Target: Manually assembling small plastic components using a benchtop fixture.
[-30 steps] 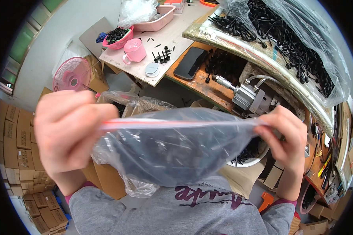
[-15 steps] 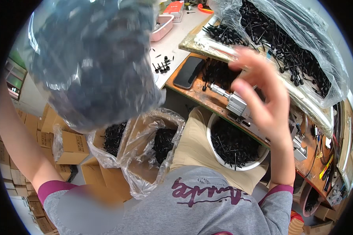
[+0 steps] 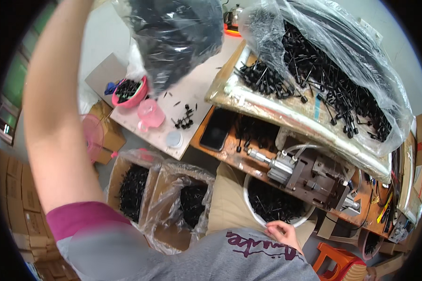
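Observation:
A clear plastic bag [image 3: 180, 42] full of small black parts hangs above the far table. My left arm [image 3: 56, 117] stretches up past the top edge; the hand is out of view, so its hold on the bag does not show. My right hand [image 3: 284, 234] is low in front of my shirt, beside the near rim of a white bucket [image 3: 247, 196]. Its fingers are curled in, and whatever is between them is hidden. Black stemmed parts [image 3: 274, 201] fill the bucket, which sits between my legs.
A metal clamping machine [image 3: 309, 175] and a phone [image 3: 217, 129] occupy the wooden bench. Above them a plastic-lined tray [image 3: 267, 107] carries a heap of black parts. Two lined cartons [image 3: 157, 187] stand left of my leg. A pink bowl [image 3: 143, 96] and pink jug [image 3: 151, 114] are on the white table.
The bag has moved away from me, toward the far table. My left arm has reached forward. From over the bench, my right hand has dropped to the bucket's rim and its fingers have curled.

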### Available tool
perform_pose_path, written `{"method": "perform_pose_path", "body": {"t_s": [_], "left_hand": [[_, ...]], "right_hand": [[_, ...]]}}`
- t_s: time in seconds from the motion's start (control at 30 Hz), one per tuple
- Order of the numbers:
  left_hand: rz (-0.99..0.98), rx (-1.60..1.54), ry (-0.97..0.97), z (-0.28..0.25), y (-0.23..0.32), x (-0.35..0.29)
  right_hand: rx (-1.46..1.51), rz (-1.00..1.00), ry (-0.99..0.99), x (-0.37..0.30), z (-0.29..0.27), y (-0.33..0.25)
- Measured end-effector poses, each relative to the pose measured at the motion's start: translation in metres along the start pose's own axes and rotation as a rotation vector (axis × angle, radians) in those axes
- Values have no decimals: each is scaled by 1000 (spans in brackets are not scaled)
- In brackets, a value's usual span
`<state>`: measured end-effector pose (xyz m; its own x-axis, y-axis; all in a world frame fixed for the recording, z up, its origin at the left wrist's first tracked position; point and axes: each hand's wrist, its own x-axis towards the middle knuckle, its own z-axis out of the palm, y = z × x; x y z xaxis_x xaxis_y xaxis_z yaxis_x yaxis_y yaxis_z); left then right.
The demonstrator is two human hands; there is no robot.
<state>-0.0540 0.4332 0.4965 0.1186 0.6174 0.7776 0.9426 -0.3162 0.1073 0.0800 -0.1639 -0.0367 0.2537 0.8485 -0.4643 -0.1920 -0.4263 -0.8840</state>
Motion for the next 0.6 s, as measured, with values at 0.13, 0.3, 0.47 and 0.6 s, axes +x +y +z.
{"method": "perform_pose_path", "body": {"t_s": [0.13, 0.3, 0.47, 0.6], "left_hand": [[-63, -102, -165, 83, 12, -3], [-239, -266, -11, 216, 82, -40], [-207, -558, 14, 302, 136, -85], [23, -646, -50, 366, 120, -121]], "right_hand": [[174, -19, 337, 5, -21, 58], [365, 110, 444, -8, -26, 129], [400, 199, 505, -10, -23, 163], [365, 213, 556, -9, -27, 180]]}}
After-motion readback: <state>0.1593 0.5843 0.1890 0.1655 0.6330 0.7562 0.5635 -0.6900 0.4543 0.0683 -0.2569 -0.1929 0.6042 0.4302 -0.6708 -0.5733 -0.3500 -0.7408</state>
